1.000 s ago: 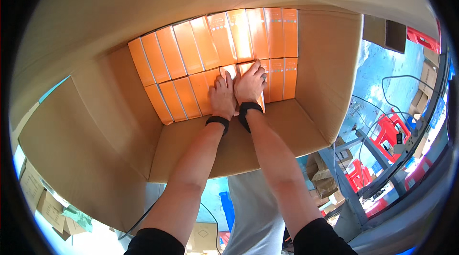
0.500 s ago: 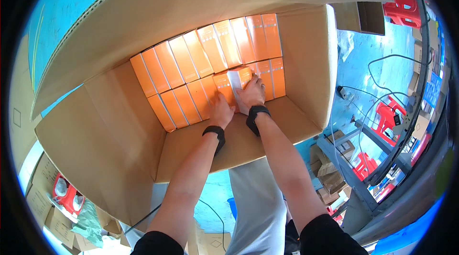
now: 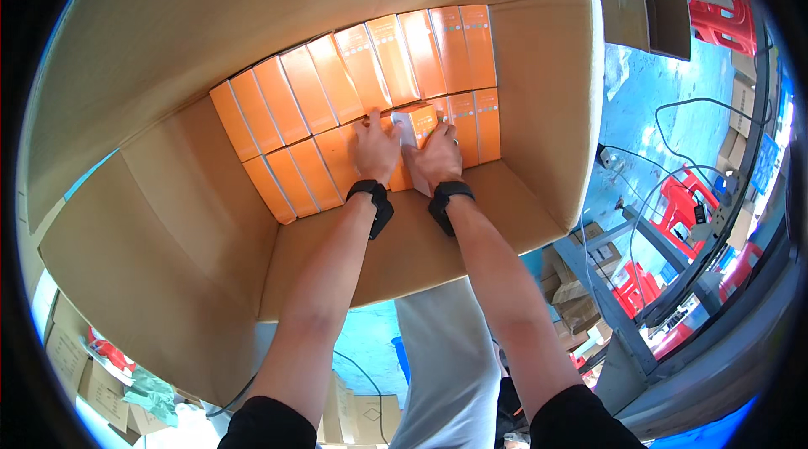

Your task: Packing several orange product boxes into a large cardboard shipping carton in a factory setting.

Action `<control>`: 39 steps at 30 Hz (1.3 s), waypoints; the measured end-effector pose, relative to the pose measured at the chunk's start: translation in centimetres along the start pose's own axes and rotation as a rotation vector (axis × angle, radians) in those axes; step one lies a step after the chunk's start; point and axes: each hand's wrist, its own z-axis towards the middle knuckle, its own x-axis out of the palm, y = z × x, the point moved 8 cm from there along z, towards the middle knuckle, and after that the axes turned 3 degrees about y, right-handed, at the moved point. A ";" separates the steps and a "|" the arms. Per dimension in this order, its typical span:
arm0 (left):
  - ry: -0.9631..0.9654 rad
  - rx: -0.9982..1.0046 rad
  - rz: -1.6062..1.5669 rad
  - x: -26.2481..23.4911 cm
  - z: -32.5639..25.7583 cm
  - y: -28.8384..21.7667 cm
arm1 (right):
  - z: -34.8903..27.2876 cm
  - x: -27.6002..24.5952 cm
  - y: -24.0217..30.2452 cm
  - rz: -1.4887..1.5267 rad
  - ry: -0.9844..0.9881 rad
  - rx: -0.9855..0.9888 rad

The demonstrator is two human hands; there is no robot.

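Carton: we count one large, open, brown corrugated cardboard carton (image 3: 543, 70), with the goods inside it.
Far row: we count ten slim, upright, glossy orange cardboard boxes (image 3: 303, 91), packed side by side.
Near row: we see more of the same orange boxes (image 3: 290, 177), at least four clear at the left end and three at the right; our hands cover some between, so we cannot tell the full number.
Wrists: we wear two black wristbands (image 3: 453, 190), one on each arm.
Right hand (image 3: 439, 156): half-closed around the tilted orange-and-white cardboard box (image 3: 419, 121), thumb on its white face, fingers at its right side.
Left hand (image 3: 376, 150): partly open, fingers bent and slightly spread, resting on the near row just left of that box.
Tilted box: in the near row, standing a little proud of its neighbours, orange on top with small pale marks.
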 end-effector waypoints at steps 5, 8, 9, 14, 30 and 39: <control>-0.023 0.022 0.116 -0.3 0.3 -0.2 | 0.7 0.0 -0.8 0.137 0.098 -0.019; -0.041 0.009 0.092 -0.3 0.0 -0.5 | 1.6 0.3 -1.9 0.175 0.091 -0.090; -0.039 0.004 0.092 -0.2 0.0 -0.5 | 1.9 0.3 -2.2 0.175 0.090 -0.088; -0.049 0.015 0.098 -0.1 0.3 0.2 | 2.3 1.3 -2.1 0.251 0.186 -0.089; -0.013 0.156 0.203 -1.8 2.6 -1.5 | 0.5 0.5 0.7 -0.080 0.080 -0.043; -0.180 0.157 0.232 -1.1 0.6 -1.1 | 1.4 2.4 2.7 -0.313 0.024 0.033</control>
